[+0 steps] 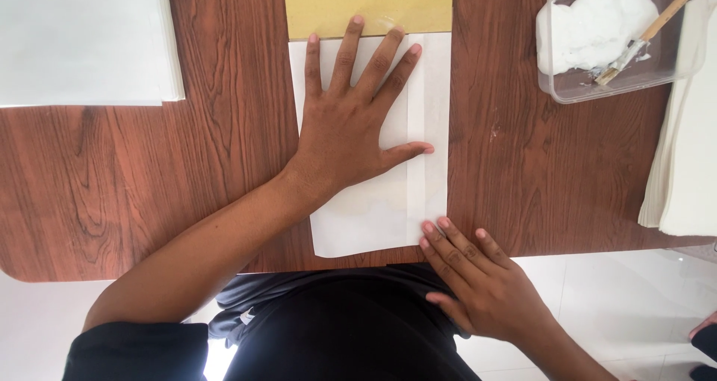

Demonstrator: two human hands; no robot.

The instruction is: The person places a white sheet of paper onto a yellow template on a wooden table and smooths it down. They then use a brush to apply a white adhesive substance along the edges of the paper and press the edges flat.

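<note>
White folded paper (373, 209) lies flat under your left hand (347, 138), fingers spread wide, gripping nothing; your right hand (478, 284) presses open fingertips (433, 231) on its near edge.

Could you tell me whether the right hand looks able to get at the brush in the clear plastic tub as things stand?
Probably yes. The right hand only rests its fingertips on the white paper's near edge, holding nothing, and bare wooden table lies between it and the brush, whose handle sticks out over the open tub.

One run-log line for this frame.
left hand flat on white paper | right hand pressing folded strip | brush in paste tub | wooden table
</note>
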